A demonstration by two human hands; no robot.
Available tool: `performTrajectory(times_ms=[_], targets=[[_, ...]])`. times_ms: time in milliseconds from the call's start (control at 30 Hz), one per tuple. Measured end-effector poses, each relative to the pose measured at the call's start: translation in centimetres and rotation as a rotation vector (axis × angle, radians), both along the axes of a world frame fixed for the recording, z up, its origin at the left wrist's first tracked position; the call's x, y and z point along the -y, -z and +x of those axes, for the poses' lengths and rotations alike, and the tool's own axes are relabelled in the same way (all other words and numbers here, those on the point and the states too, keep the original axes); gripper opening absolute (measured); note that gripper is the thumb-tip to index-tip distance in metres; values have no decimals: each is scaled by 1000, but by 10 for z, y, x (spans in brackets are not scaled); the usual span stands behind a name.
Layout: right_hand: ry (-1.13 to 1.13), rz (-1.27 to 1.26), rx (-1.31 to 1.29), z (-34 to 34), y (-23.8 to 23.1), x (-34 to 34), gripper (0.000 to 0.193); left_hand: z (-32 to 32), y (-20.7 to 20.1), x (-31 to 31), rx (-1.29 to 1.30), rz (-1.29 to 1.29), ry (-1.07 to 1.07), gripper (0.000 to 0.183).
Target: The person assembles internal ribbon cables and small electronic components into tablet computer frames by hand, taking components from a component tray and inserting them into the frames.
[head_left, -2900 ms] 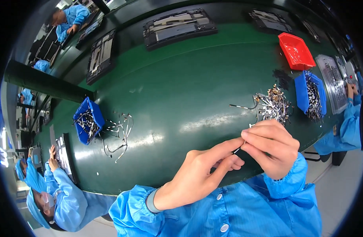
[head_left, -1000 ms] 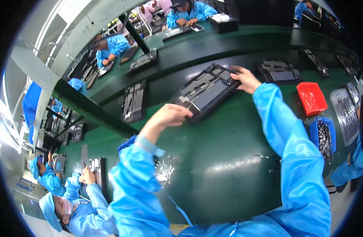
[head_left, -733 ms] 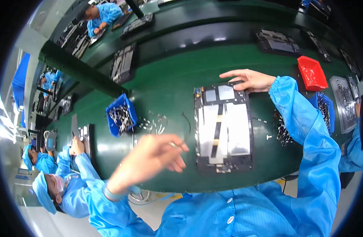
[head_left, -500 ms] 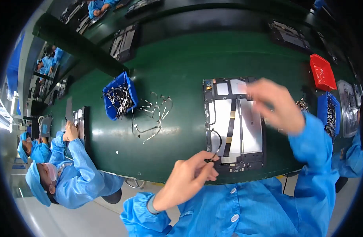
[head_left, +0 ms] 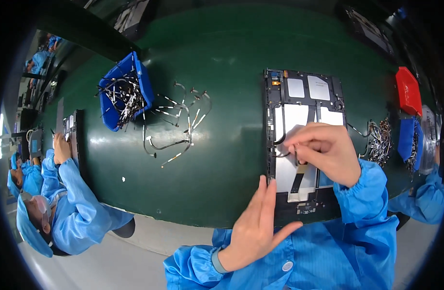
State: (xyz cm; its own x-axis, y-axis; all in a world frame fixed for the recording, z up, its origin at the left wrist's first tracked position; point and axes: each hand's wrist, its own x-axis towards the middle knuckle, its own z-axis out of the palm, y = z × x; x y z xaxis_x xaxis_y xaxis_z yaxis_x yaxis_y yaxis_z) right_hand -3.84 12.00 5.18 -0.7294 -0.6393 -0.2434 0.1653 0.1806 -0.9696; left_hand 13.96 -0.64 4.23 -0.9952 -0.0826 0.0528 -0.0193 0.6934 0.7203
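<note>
An opened tablet-like device (head_left: pixel 301 116) with a black frame and pale silvery battery panels lies in front of me. My right hand (head_left: pixel 334 152) is over its middle, thumb and forefinger pinching a thin black cable (head_left: pixel 282 139) that runs along the device's left side. My left hand (head_left: pixel 253 227) has its fingers stretched out, and their tips rest at the lower left edge of the frame. A dark ribbon strip (head_left: pixel 297 182) crosses the battery area, partly hidden beneath my right hand.
On the green table (head_left: pixel 222 96), a blue bin (head_left: pixel 143 79) full of cables stands left, with loose cables (head_left: pixel 188 125) beside it. Right of the device are a heap of small cables (head_left: pixel 379 142), a red bin (head_left: pixel 408 92) and another blue bin (head_left: pixel 406 137). A co-worker (head_left: pixel 82 217) sits left.
My right hand has come down and left from the device's upper right to pinch the cable. My left hand has let go of the cable and straightened its fingers. The view has shifted.
</note>
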Motion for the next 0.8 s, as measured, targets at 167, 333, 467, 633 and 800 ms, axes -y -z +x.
performTrajectory(times_ms=[167, 333, 467, 633, 800], targets=[[-104, 103, -95, -16, 8, 3, 11, -10, -5, 28, -62, -58, 96, 60], [-92, 155, -90, -15, 6, 1, 12, -40, 0, 52, -154, -312, 146, 42], [-71, 138, -159, -11, 6, 2, 12, -50, 5, 52, -214, -343, 220, 40], [-148, 224, -362, -11, 1, 3, 27, -57, 13, 55, -315, -488, 290, 34], [13, 137, -124, -8, 6, -6, 41, -72, 20, 60, -415, -601, 353, 28]])
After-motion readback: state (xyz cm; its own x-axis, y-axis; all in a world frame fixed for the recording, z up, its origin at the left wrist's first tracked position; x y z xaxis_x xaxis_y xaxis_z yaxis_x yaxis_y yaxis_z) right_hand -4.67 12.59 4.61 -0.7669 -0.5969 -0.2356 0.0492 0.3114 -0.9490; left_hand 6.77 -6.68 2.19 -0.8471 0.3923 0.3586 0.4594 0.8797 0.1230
